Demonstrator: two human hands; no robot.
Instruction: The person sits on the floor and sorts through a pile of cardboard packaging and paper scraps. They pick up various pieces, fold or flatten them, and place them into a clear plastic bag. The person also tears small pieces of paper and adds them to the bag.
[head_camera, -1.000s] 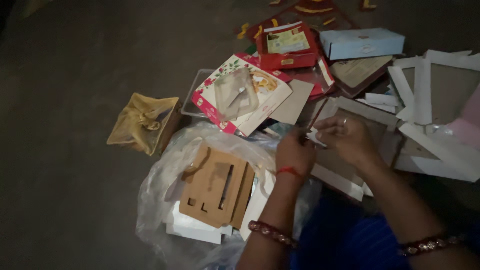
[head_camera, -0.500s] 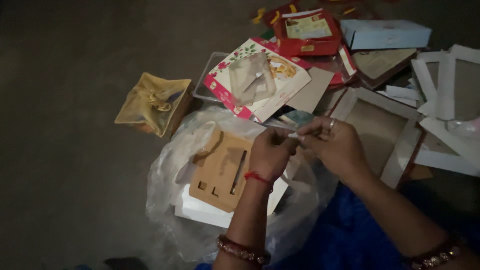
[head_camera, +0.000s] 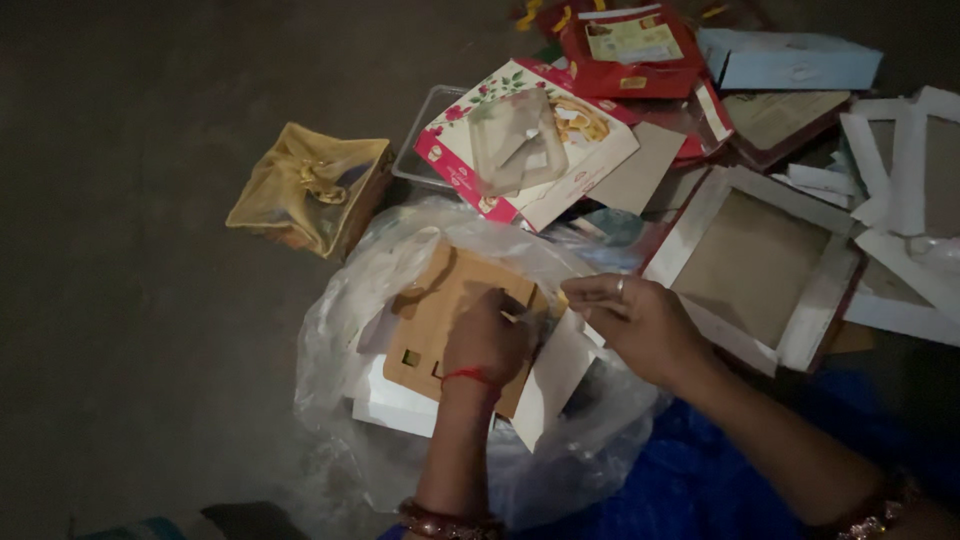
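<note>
Brown cardboard, a flat die-cut panel (head_camera: 440, 320) with slots, lies on top of white card sheets (head_camera: 395, 405) inside a clear plastic bag (head_camera: 350, 300) spread open on the floor (head_camera: 150, 300). The left hand (head_camera: 485, 335) rests on the panel's right part, fingers curled down against it near its upper right edge; whether its grip pinches anything I cannot tell in this dim light. The panel's long axis runs from the upper right down to the lower left, away from that hand. The right hand (head_camera: 640, 320) sits just beside it to the right, over the bag's rim, fingers drawn together and pointing left toward the panel, a ring on one finger; it seems to hold nothing clear. The left hand is the nearer one.

Beyond the bag stands a shallow white-rimmed box tray (head_camera: 760, 265), showing only its brown base. Farther back lie a flowered pink-and-white carton (head_camera: 530, 150) with a clear window, a red box (head_camera: 625, 45), a pale blue box (head_camera: 790, 60), and a yellow cloth pouch (head_camera: 310, 195) to the left.
</note>
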